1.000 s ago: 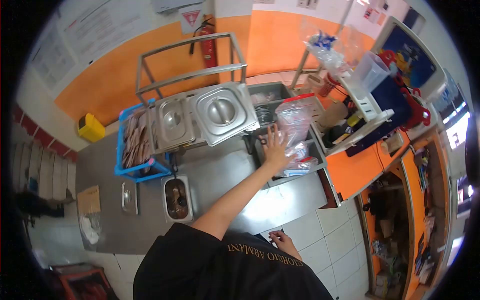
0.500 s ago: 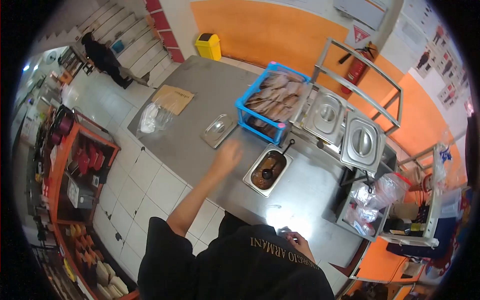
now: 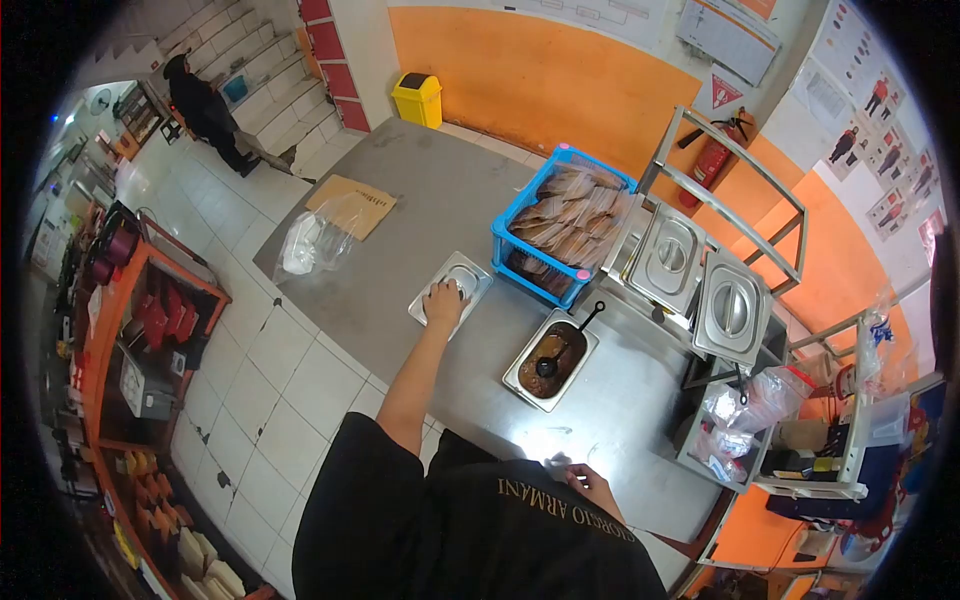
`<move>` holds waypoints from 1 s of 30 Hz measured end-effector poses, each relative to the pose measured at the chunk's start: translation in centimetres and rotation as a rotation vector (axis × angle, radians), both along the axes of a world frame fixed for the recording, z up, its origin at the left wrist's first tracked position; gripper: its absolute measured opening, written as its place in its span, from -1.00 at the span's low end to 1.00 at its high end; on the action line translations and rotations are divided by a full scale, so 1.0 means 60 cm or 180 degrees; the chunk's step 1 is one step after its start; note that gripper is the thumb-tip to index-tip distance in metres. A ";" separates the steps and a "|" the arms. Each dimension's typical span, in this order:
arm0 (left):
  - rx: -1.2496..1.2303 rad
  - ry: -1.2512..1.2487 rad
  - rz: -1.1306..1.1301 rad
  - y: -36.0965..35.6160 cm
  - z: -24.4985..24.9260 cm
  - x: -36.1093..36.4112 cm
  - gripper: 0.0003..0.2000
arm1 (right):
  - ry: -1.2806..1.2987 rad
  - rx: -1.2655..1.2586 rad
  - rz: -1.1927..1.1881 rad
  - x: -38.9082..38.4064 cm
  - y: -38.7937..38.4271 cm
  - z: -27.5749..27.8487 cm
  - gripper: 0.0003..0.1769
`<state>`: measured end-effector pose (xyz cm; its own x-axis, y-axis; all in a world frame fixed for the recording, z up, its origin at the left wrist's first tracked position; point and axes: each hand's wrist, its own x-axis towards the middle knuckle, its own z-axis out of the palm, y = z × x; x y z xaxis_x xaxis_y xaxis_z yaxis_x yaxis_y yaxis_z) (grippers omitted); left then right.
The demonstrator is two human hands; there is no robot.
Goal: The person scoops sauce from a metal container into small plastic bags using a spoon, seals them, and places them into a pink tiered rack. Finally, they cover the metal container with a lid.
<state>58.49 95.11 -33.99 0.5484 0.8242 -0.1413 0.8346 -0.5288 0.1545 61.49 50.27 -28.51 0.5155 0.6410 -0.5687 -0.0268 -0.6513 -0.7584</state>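
My left hand (image 3: pixel 443 300) reaches across the steel table (image 3: pixel 420 190) and sits on a flat steel lid (image 3: pixel 468 276), fingers closed over its knob. The lid lies on the table left of an uncovered steel pan (image 3: pixel 520 376) of brown sauce with a black ladle (image 3: pixel 570 338) in it. Low at the table's near edge, my right hand (image 3: pixel 592 487) has its fingers curled by a small pale thing; what it holds is too small to tell.
A blue crate (image 3: pixel 512 254) of packets stands behind the lid. Two covered steel pans (image 3: pixel 668 258) sit under a metal rack. A bin of plastic bags (image 3: pixel 740 410) is at right. A clear bag (image 3: pixel 305 245) and cardboard (image 3: pixel 352 200) lie far left. A person (image 3: pixel 205 110) stands by the stairs.
A second ago my left hand was at the plastic bags on the right. It swung left across the table and came down on the steel lid. The view turned left with it.
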 end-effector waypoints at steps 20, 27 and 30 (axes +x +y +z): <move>0.0002 -0.1483 -0.1443 -0.303 0.082 0.062 -0.82 | 0.0004 0.1100 -0.1340 0.104 0.201 -0.062 -0.42; -0.0467 -0.1614 -0.1552 -0.281 0.112 0.042 -0.73 | -0.1008 0.1042 -0.1296 0.127 0.273 -0.159 -0.53; 0.0024 -0.2377 -0.1348 -0.267 0.114 0.025 -0.67 | -0.0609 0.1381 -0.1385 0.129 0.281 -0.133 -0.60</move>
<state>60.01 79.10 -27.14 0.7571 0.5286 0.3840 0.2475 -0.7760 0.5802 69.20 67.11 -36.52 0.8468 0.5016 -0.1768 -0.0575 -0.2442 -0.9680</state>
